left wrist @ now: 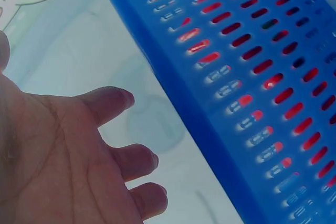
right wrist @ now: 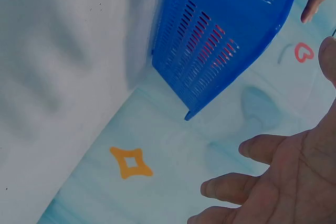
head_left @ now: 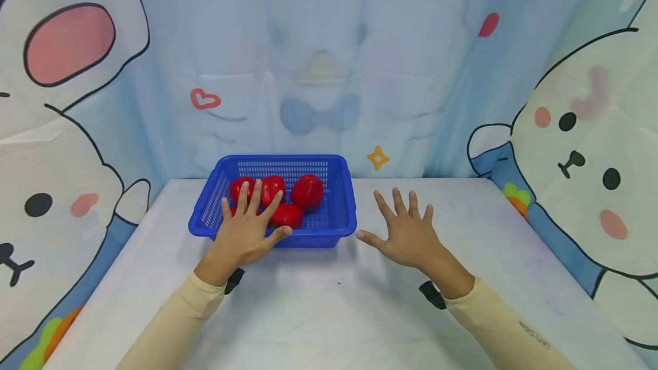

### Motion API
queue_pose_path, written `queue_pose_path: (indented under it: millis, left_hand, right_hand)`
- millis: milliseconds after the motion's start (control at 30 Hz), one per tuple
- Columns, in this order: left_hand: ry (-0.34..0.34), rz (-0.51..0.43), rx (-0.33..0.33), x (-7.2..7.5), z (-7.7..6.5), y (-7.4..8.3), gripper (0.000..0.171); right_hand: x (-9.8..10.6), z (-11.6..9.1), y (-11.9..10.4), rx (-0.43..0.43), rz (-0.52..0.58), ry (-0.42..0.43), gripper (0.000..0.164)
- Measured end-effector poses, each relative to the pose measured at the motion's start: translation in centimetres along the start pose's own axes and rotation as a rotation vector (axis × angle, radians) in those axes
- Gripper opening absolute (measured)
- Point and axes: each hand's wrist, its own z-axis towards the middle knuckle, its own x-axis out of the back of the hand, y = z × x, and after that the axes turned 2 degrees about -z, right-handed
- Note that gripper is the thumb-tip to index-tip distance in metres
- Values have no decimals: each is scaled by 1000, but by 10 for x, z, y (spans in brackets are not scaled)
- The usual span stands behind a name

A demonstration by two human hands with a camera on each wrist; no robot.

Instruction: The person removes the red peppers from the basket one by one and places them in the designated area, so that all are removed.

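Note:
A blue plastic basket [head_left: 336, 221] with slotted walls stands on the table. Inside lie several shiny red lobed pieces that look like bell peppers [head_left: 307, 192]. My left hand [head_left: 244, 237], fingers spread, hovers over the basket's near left side and hides part of the contents from the head camera. In the left wrist view, its palm [left wrist: 58, 156] is apart from the basket wall. To the right of the basket my right hand [head_left: 411, 238] is held above the table, fingers spread and holding nothing. The right wrist view shows its palm [right wrist: 294, 182] and the basket's slotted side [right wrist: 210, 40].
The white table [head_left: 329, 307] extends in front of the basket and to both sides. Behind it hangs a light blue curtain [head_left: 319, 44] with cartoon prints. Each wrist carries a black strap [head_left: 433, 294] at the sleeve's end.

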Motion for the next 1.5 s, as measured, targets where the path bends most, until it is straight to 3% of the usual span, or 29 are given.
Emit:
queue_pose_path:
  millis: [200, 333, 433, 533, 600, 667, 833, 900, 967, 1100, 1267, 1367, 1500]
  left_hand:
    - [-12, 4, 7, 0, -4, -7, 79]
    - [-9, -86, 32, 9, -5, -26, 75]
    - [14, -217, 91, 20, -7, -52, 74]
    - [54, -331, 205, 26, -9, -85, 70]
    - [78, -423, 273, 25, -10, -106, 64]
    - [86, -573, 315, 19, -9, -125, 60]
    - [32, -1042, 300, -9, -5, -151, 53]
    - [29, -1132, 293, -19, -3, -155, 51]
    - [53, -1155, 293, -25, -1, -155, 50]
    - [93, -1193, 302, -31, 3, -154, 46]
    - [87, -1298, 324, -33, 4, -153, 49]
    - [76, -1338, 341, -34, 4, -153, 52]
    - [78, -1358, 335, -36, 4, -151, 54]
  right_hand:
    - [-6, 0, -3, 20, -15, 2, 99]
    - [-5, 2, -4, 41, 12, 8, 95]
    - [-4, 3, -4, 68, 59, 18, 91]
    - [-4, 4, -5, 89, 101, 27, 87]
    - [-4, 5, -6, 100, 131, 61, 83]
    - [-4, 5, -8, 113, 160, 112, 77]
    - [-2, 9, -19, 180, 228, 217, 64]
    - [-1, 12, -27, 211, 253, 222, 62]
    - [1, 17, -35, 248, 282, 217, 61]
    - [3, 30, -54, 334, 349, 152, 61]
    - [-2, 58, -76, 404, 542, -66, 65]
    - [-7, 76, -89, 366, 597, -213, 67]
    - [-17, 96, -107, 275, 554, -316, 70]
